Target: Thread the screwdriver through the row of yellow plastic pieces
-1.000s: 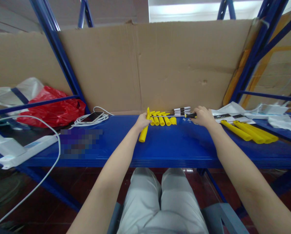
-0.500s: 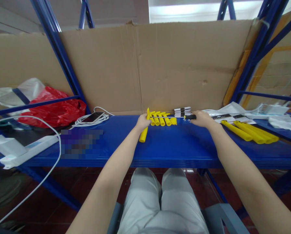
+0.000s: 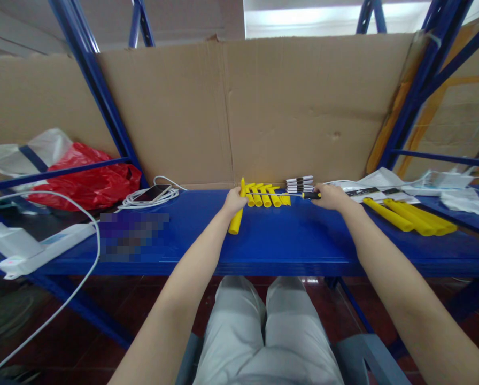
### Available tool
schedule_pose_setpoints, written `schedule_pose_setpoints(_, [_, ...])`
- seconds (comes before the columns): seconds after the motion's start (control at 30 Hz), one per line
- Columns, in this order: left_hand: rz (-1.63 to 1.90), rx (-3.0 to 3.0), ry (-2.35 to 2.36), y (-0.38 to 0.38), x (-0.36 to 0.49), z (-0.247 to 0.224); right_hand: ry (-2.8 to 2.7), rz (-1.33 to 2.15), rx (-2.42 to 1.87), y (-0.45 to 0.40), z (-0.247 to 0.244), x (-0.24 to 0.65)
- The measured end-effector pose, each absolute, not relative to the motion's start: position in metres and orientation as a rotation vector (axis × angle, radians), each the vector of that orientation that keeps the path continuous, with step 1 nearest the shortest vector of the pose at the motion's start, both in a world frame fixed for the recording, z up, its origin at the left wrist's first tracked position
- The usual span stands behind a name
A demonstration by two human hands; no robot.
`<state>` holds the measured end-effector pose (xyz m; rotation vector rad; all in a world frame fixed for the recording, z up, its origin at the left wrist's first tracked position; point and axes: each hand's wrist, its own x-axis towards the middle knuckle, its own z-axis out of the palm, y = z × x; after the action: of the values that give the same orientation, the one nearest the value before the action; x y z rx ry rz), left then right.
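My left hand [image 3: 235,200] is closed round a yellow tube-like piece [image 3: 235,221] with a narrower upper end, held on the blue table. In my right hand [image 3: 331,197] is the black handle of a screwdriver [image 3: 311,195]. Its thin shaft points left and reaches the yellow piece by my left fingers. Several similar yellow pieces [image 3: 266,199] lie in a row between my hands, behind or under the shaft. Just behind the screwdriver handle sits a stack of small white packs with black bands [image 3: 299,184].
Several longer yellow tubes [image 3: 419,218] lie right of my right forearm on the blue table [image 3: 287,240]. At left are a coiled white cable [image 3: 147,199], a red bag [image 3: 89,179] and a white power strip [image 3: 55,248]. Cardboard [image 3: 295,107] stands behind.
The screwdriver handle has dipped slightly and more of it shows, with my right fingers a little more to its right end. My left hand and the yellow piece look unchanged.
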<state>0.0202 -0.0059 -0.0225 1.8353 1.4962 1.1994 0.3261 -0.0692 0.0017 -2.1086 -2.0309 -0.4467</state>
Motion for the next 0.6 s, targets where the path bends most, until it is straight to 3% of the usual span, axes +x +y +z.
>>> schedule_pose_setpoints(0.6, [1.204, 1.838, 1.462, -0.0066, 0.0206, -0.0222, -2.004, -0.441, -2.102, -0.0682, 0.0004, 0.3287])
